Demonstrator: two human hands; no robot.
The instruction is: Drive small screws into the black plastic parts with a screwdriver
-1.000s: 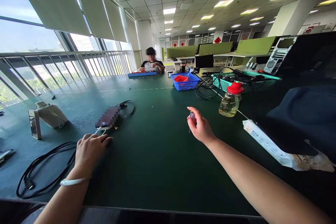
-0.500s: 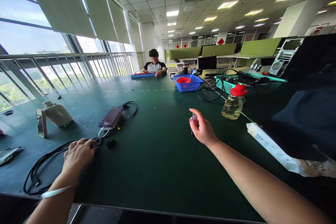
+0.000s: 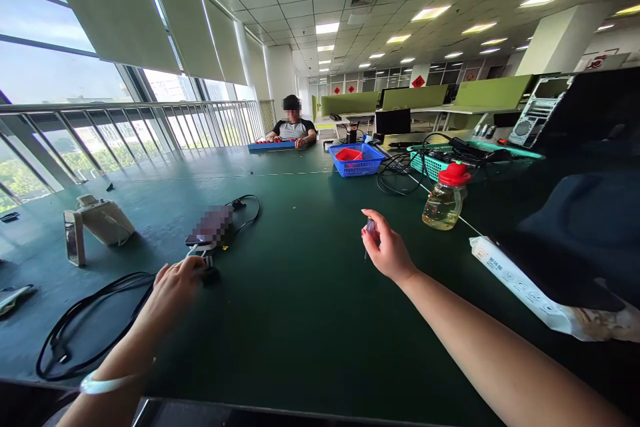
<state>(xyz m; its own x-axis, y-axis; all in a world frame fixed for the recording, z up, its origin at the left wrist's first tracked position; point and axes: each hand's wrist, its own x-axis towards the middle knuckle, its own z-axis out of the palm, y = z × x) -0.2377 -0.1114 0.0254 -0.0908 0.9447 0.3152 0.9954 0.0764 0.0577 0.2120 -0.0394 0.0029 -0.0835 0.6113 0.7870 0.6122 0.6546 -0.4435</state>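
Observation:
My left hand reaches over the dark green table, its fingers closed around a small dark object with a white cable end, just in front of a blurred phone-like device. My right hand is raised above the table's middle and pinches a small slim screwdriver with a clear purple handle, tip pointing down. A white bracelet sits on my left wrist.
A coiled black cable lies at the left, beyond it a white device. A red-capped bottle, a blue basket, a teal basket and a white power strip are to the right. A person sits at the far end.
My left hand went from the cable near the table's edge forward and right to the small dark object by the phone. My right hand has hardly moved.

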